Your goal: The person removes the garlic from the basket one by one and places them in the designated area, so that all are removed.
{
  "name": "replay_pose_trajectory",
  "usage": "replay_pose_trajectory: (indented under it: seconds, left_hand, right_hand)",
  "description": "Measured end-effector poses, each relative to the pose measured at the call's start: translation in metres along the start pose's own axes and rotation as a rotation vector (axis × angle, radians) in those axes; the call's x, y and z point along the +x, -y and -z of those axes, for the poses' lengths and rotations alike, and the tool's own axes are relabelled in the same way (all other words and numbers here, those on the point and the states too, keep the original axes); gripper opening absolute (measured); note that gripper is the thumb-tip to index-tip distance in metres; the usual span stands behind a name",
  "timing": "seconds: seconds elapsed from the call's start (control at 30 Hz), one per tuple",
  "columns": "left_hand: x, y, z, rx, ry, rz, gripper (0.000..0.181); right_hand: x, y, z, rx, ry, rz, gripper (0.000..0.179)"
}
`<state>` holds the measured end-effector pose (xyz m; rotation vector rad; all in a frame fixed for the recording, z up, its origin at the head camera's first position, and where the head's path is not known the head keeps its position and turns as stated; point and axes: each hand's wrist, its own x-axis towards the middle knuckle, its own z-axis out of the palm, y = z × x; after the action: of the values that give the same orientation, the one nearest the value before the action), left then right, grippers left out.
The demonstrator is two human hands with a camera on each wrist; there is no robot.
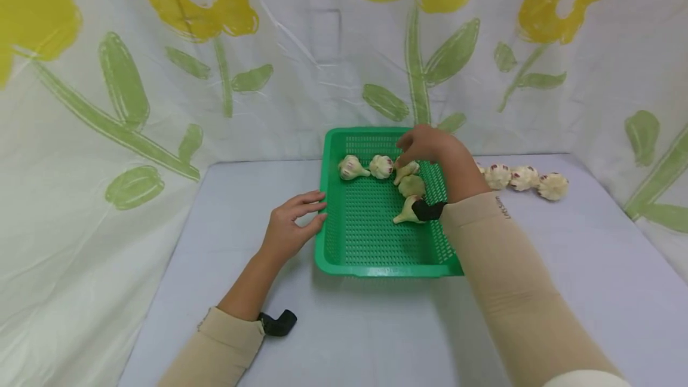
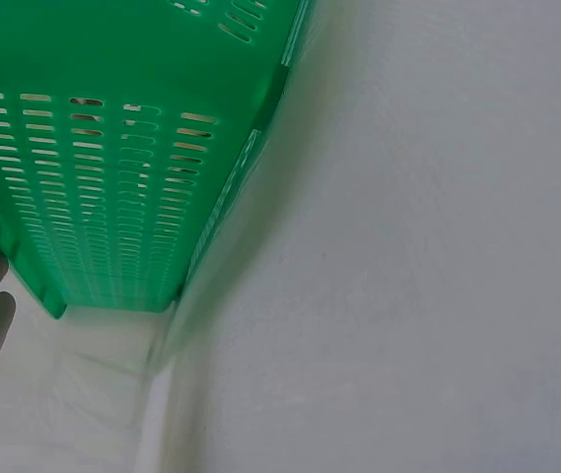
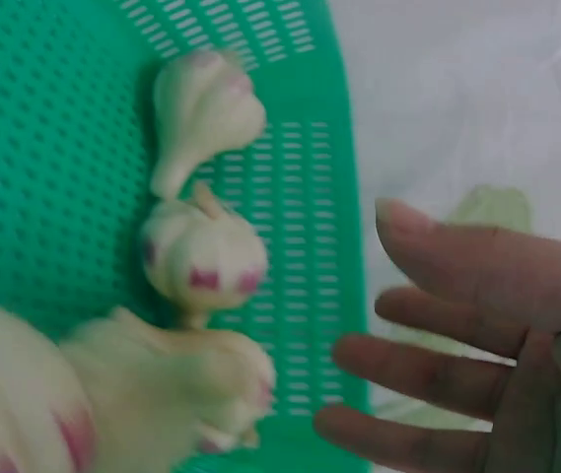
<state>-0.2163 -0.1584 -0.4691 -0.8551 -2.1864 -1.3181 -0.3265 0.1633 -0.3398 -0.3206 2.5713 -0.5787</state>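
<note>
A green perforated plastic basket (image 1: 371, 271) stands on the white table. Inside it, garlic bulbs line the far side and the right side: one garlic bulb (image 1: 352, 167) at the far left, another garlic bulb (image 1: 381, 166) beside it, others down the right. My right hand (image 1: 427, 143) hovers over the basket's far right part, close to a garlic bulb (image 1: 408, 169). In the right wrist view its fingers (image 3: 418, 360) are spread and hold nothing. My left hand (image 1: 290, 226) has its fingertips at the basket's left rim, fingers extended and thumb apart.
To the right of the basket, several more garlic bulbs (image 1: 522, 178) lie in a row on the table (image 1: 242, 196), partly hidden behind my right forearm. A white curtain (image 1: 301, 94) with yellow flowers hangs along the back and sides.
</note>
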Motion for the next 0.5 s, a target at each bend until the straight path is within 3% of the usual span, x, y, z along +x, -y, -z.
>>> replay_pose_trajectory:
  seconds: [0.17, 0.33, 0.5]
  left_hand:
    - [-0.001, -0.001, -0.001, 0.005, 0.008, 0.009, 0.025]
    - [0.000, 0.000, -0.002, -0.002, 0.007, 0.006, 0.025]
    - [0.000, 0.000, 0.001, 0.013, 0.005, 0.003, 0.025]
  right_hand:
    - [0.021, -0.003, -0.020, 0.067, -0.084, -0.023, 0.068]
    - [0.034, -0.006, -0.035, 0.120, -0.149, 0.028, 0.064]
    - [0.046, -0.004, -0.043, 0.081, -0.183, 0.097, 0.062]
